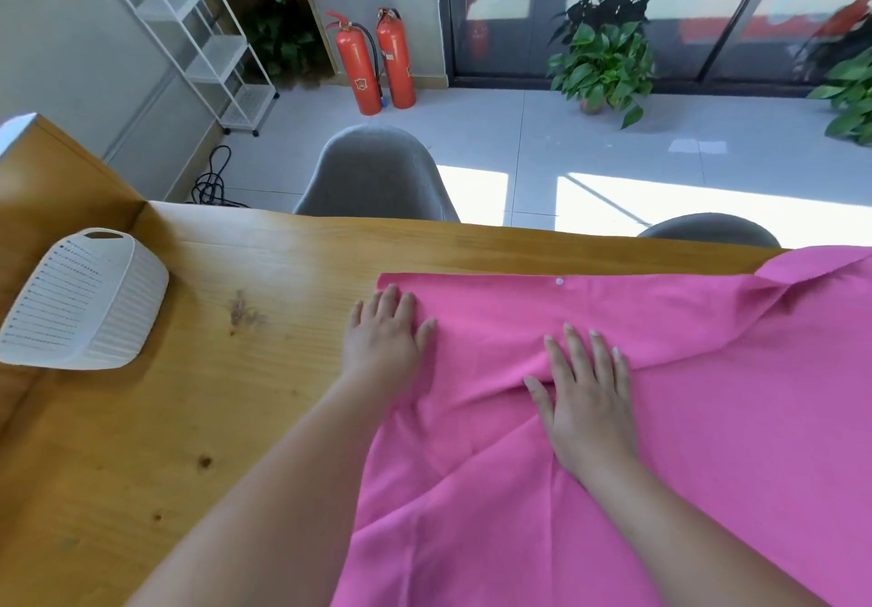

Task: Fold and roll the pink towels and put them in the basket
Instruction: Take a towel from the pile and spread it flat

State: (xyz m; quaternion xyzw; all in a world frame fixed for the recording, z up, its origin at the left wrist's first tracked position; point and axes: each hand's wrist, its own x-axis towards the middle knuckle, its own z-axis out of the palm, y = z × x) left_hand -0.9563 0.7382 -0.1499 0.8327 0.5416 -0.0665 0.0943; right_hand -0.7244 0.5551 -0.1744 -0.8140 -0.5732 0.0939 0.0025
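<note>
A large pink towel lies spread over the right half of the wooden table, with diagonal creases and a small white snap near its far edge. My left hand rests flat on the towel's far left corner, fingers straight. My right hand presses flat on the middle of the towel, fingers spread, beside a raised fold. A white slatted plastic basket stands at the table's left, well apart from both hands, with nothing visible in it.
Two grey chairs stand behind the table's far edge. A raised wooden ledge runs along the table's left side. Beyond are two red fire extinguishers, a white shelf rack and potted plants on the tiled floor.
</note>
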